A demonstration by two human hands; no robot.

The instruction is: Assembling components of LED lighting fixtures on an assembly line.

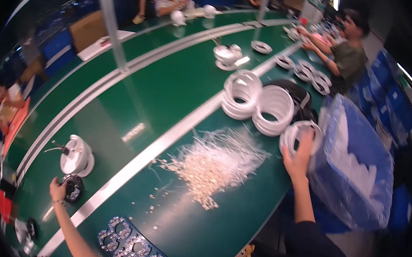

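Far out to the left, my left hand (pixel 57 191) is closed round the edge of a black round part (pixel 73 188) with an open centre, on the green belt. Right behind that part is a white round housing (pixel 76 156) with dark wires sticking out. On the right, my right hand (pixel 299 158) grips the near rim of a white plastic ring (pixel 289 136), its fingers partly over the opening and slightly blurred. Two taller stacks of white rings, a left stack (pixel 239 109) and a middle stack (pixel 271 127), stand beside it.
A heap of clear strips and small cream pieces (pixel 207 172) lies mid-table. Blue circuit boards (pixel 133 245) lie near me. A blue-lined bin (pixel 359 166) stands at right. More white housings (pixel 228 56) sit on the belt (pixel 170 86). Co-workers sit around, one in a dark shirt (pixel 352 55).
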